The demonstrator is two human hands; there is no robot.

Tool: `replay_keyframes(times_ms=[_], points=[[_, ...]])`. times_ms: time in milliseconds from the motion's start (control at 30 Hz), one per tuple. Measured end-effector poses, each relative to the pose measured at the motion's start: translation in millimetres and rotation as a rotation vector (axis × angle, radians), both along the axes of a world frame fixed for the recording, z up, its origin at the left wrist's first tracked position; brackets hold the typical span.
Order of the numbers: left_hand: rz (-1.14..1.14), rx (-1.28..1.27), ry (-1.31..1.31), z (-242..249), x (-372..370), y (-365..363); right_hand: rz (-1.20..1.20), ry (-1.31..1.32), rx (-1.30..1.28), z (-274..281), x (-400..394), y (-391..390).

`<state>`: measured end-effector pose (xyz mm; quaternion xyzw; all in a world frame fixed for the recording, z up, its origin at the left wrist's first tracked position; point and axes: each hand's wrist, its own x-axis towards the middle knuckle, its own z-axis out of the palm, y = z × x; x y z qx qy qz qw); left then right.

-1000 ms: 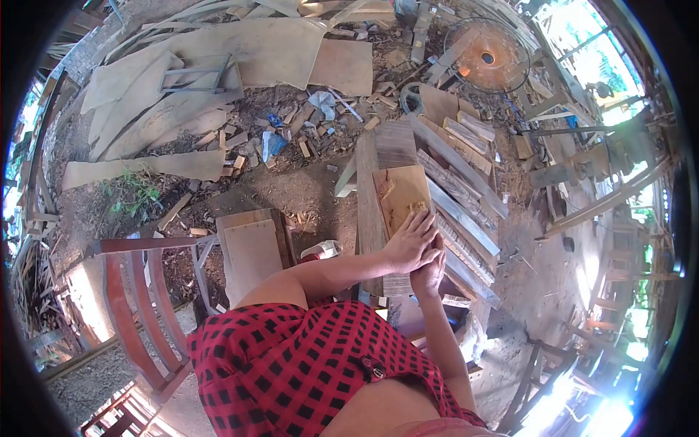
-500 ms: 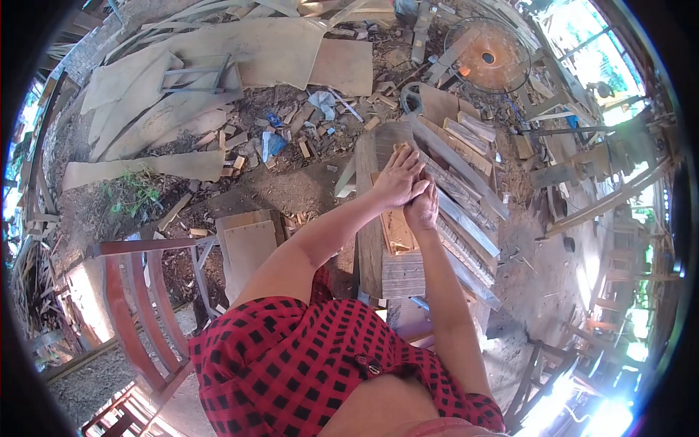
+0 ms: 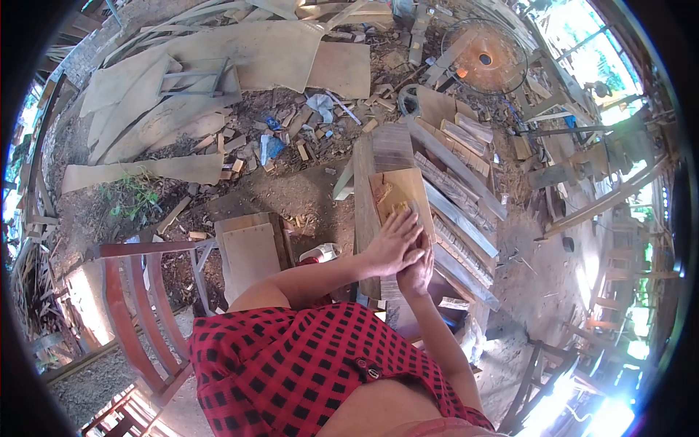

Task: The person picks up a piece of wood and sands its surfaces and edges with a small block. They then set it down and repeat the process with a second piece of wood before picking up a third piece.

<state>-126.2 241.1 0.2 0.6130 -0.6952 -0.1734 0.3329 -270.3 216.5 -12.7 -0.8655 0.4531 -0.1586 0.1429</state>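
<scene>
A flat, light-brown wooden board with a rough dark patch on its left side lies on a thick timber bench. My left hand presses down on the board's lower half, its fingers close together over a small yellowish piece, perhaps sandpaper. Tucked against its right side is my right hand, closed, with the two thumbs meeting. What lies under the palms is hidden.
Several long timber strips lie side by side right of the board. A wooden chair and a box-like wooden piece stand to the left. Offcuts, a blue scrap and plywood sheets cover the ground beyond.
Both hands have slid together from the board's far end towards my body, along with the yellowish piece. The board's upper part now shows, and a shoe appears left of the bench.
</scene>
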Motion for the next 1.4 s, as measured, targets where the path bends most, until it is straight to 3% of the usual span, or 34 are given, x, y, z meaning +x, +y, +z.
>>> replay_keyframes(times_ms=[100,200,267,433,700,800,967,1033,1200,1400], points=[[0.069,0.027,0.005,4.7,32.1,-32.4,0.077,-0.108,-0.030,0.3,33.8,-35.0],[0.151,-0.018,0.011,-8.7,67.6,-75.6,0.001,-0.057,0.028,11.5,86.2,-74.9],[0.218,-0.174,0.005,-15.1,84.5,-95.7,0.003,-0.052,-0.041,3.7,104.3,-98.4],[0.208,-0.195,0.013,-14.6,80.3,-91.3,0.068,-0.030,-0.110,-0.1,98.1,-100.1],[0.062,-0.098,-0.011,-7.7,2.8,2.0,0.066,-0.160,-0.118,-1.9,6.1,4.0],[0.028,-0.080,0.084,-6.8,-11.0,21.8,0.050,-0.027,-0.099,10.6,-1.2,24.7],[0.088,-0.118,0.025,-5.6,19.8,-3.1,0.083,-0.080,0.037,-10.7,13.7,-3.1],[0.166,-0.114,0.002,-8.5,41.8,-26.4,0.061,-0.074,0.093,8.9,51.3,-26.9],[0.235,-0.197,0.000,-17.1,89.3,-75.3,0.088,0.069,0.015,-1.5,106.3,-83.8],[0.216,-0.236,0.032,-19.9,73.6,-58.8,0.060,-0.003,-0.007,10.4,91.0,-59.9]])
